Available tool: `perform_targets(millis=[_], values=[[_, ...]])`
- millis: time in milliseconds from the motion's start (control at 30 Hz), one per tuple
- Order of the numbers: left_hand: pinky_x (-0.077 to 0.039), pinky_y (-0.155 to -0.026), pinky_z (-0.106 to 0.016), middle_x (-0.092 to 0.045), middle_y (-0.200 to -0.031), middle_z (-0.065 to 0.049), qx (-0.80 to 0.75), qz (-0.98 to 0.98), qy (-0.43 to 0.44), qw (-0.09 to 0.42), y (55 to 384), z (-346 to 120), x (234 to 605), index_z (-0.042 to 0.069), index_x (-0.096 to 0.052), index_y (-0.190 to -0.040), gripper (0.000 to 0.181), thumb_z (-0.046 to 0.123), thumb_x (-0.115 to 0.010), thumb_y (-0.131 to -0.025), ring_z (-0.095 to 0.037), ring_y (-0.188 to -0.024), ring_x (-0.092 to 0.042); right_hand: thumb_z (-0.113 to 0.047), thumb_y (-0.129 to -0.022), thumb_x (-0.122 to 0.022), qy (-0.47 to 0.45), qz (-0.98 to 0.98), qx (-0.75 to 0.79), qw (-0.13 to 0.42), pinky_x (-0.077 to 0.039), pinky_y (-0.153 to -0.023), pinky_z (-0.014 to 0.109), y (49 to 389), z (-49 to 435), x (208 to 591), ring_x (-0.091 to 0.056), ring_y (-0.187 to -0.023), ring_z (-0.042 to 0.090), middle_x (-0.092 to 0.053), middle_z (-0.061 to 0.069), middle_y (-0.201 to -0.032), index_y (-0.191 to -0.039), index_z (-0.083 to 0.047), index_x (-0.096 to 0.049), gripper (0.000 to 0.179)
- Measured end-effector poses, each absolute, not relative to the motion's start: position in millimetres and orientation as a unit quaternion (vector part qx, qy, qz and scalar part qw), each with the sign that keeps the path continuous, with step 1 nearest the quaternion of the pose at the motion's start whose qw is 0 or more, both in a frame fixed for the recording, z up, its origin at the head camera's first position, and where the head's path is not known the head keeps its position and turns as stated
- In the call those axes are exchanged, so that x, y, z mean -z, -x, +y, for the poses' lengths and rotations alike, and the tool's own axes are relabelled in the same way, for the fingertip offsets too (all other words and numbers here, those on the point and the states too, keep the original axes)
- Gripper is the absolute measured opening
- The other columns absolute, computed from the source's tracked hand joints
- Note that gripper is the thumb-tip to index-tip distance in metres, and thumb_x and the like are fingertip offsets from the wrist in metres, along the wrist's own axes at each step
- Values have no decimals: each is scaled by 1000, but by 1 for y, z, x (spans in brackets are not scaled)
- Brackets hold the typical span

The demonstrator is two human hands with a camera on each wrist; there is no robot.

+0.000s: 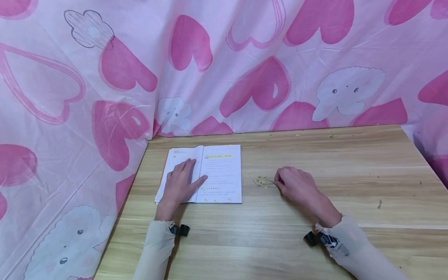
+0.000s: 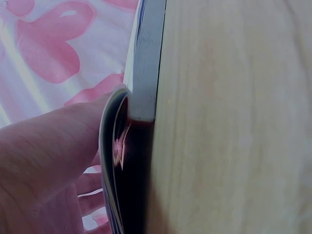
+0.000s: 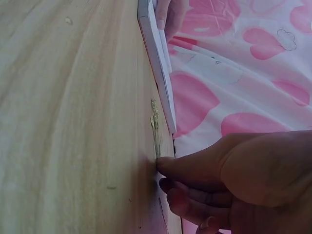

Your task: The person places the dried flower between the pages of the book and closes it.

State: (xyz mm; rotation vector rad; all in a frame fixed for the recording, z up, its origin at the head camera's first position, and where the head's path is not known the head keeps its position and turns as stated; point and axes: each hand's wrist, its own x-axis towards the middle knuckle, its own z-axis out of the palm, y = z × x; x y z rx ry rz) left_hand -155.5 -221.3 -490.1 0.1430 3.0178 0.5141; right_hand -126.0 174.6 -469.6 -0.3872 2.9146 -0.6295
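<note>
An open book (image 1: 224,171) lies on the wooden table, with printed text and yellow headings on its right page. My left hand (image 1: 179,181) rests spread over the left page, its thumb across the centre fold. In the left wrist view the pages (image 2: 108,156) bow up beside that hand, next to the thicker page block (image 2: 146,63). To the right of the book, my right hand (image 1: 297,184) pinches the stems of a small dried flower sprig (image 1: 261,181) between thumb and forefinger. The sprig's yellowish heads (image 3: 154,112) point toward the book, close over the tabletop.
Small dry plant bits (image 1: 380,203) lie scattered on the right part of the table (image 1: 245,249) and along its back edge. A pink heart-patterned cloth (image 1: 252,35) hangs behind the table and down its left side.
</note>
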Motion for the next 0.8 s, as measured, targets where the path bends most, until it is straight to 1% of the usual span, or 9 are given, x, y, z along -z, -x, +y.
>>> perform_targets(millis=[167, 300, 433, 600, 800], values=[[-32, -126, -68, -40, -173, -13, -165, 984, -45, 40, 156, -221, 491, 20, -38, -168, 88, 68, -65, -99, -38, -160, -35, -7, -99, -68, 144, 966, 206, 66, -46, -60, 32, 125, 176, 473, -55, -73, 15, -63, -2, -85, -87, -17, -68, 16], [-32, -126, -68, -40, -173, -13, -165, 984, -46, 42, 157, -221, 491, 20, -38, -168, 88, 68, -65, -99, -38, -160, -35, -14, -103, -63, 153, 964, 206, 66, -44, -58, 33, 125, 176, 476, -52, -71, 16, -60, -2, -84, -89, -17, -63, 14], [-32, -125, -68, -41, -172, -13, -166, 984, -49, 38, 156, -221, 491, 20, -38, -168, 88, 67, -65, -99, -39, -160, -36, -19, -103, -62, 156, 964, 206, 65, -42, -57, 33, 126, 176, 478, -51, -70, 15, -59, -2, -83, -91, -15, -63, 13], [-32, -125, -68, -41, -172, -13, -168, 984, -49, 36, 157, -221, 491, 19, -38, -168, 88, 67, -66, -99, -39, -160, -36, -22, -102, -63, 152, 960, 221, 80, -42, -62, 33, 127, 176, 479, -51, -73, 14, -59, -4, -84, -92, -17, -63, 11], [-32, -125, -68, -41, -171, -13, -167, 984, -49, 36, 156, -222, 492, 19, -38, -167, 88, 67, -66, -99, -38, -159, -36, -24, -104, -62, 152, 943, 272, 115, -43, -66, 31, 127, 172, 475, -54, -75, 13, -60, -3, -85, -97, -18, -64, 9]])
